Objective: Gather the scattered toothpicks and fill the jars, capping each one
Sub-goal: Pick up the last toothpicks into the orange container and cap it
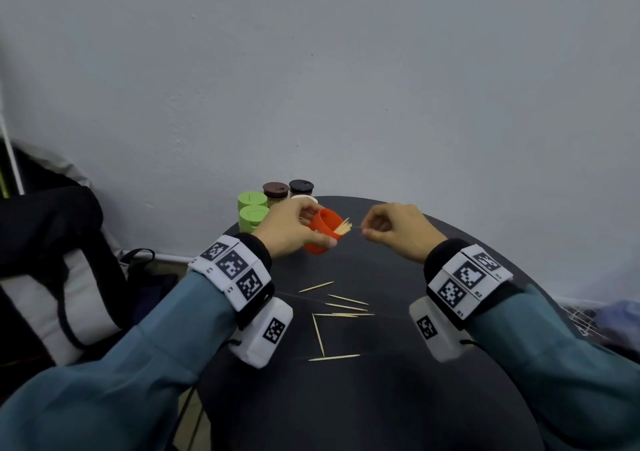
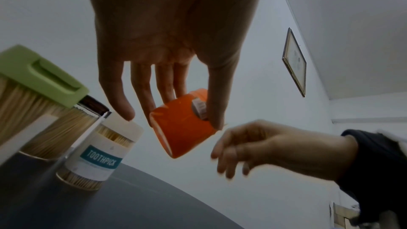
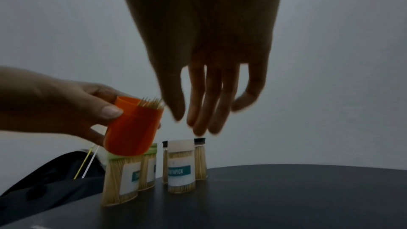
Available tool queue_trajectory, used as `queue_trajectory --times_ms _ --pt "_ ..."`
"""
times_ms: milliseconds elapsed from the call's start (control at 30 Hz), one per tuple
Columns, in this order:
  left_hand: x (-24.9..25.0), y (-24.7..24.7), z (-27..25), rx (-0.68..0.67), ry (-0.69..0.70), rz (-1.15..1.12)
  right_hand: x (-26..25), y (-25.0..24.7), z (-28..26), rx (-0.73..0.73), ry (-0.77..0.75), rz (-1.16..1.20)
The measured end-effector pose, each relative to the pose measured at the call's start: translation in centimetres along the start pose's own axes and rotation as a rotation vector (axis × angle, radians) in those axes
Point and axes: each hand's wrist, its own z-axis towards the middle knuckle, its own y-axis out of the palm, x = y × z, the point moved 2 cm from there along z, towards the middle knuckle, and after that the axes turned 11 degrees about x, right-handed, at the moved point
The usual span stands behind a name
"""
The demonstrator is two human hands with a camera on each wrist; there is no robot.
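My left hand grips an open orange jar, tilted with its mouth toward the right, above the far part of the dark round table. A bunch of toothpicks sticks out of its mouth. My right hand, fingers curled, pinches one toothpick with its tip at the jar's mouth. Several loose toothpicks lie scattered on the table nearer to me. The right wrist view shows the orange jar and its toothpick tips next to my blurred fingers.
Capped, filled jars stand at the table's far left edge: two with green lids, one brown, one black, one white. A black and grey bag sits left of the table. A wall rises close behind.
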Motion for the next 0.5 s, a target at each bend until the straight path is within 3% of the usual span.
queue_trajectory --times_ms 100,200,300,500 --pt "-0.2 -0.5 0.0 0.018 -0.015 0.024 -0.6 1.7 -1.1 -0.367 -0.013 -0.153" --pt "-0.3 -0.7 -0.1 0.016 -0.019 0.045 -1.1 3.3 -2.1 -0.55 0.002 -0.234" --pt "-0.3 -0.7 -0.2 0.011 -0.022 0.043 -1.2 4.7 -2.5 -0.616 0.031 -0.229" --pt "-0.3 -0.7 -0.2 0.004 -0.017 0.046 -2.1 5.6 -2.3 -0.568 -0.01 -0.223"
